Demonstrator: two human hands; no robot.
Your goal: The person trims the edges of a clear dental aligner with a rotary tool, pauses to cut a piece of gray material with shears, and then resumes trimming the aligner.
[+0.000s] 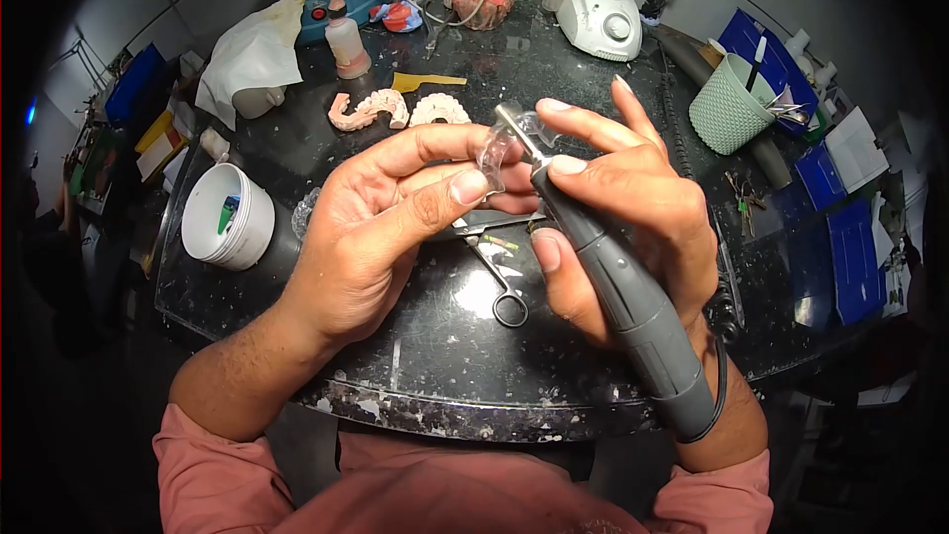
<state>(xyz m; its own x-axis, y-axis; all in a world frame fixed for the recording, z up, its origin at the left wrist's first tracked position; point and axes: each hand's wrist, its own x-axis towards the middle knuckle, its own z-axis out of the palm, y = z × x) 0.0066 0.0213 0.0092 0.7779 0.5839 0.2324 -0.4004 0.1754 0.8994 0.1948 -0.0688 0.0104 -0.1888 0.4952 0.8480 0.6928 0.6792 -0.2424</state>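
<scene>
My left hand (386,203) pinches a clear plastic dental tray (493,158) between thumb and fingers, near the middle of the view. In my right hand (633,198) is a dark grey rotary handpiece (623,287), gripped along its body, its metal tip (519,129) at the clear tray. Whether the tip touches the plastic cannot be made out. Below the hands, scissors (493,280) lie on the black table (425,356), their upper part partly hidden. Behind my left hand are two dental models, one curved (366,111) and one pale (439,110).
A white tub (228,217) stands at left. Behind are a bottle (347,46), a yellow strip (428,81) and a white control unit (599,17). At right are a green woven cup (732,105) with tools and some keys (743,200).
</scene>
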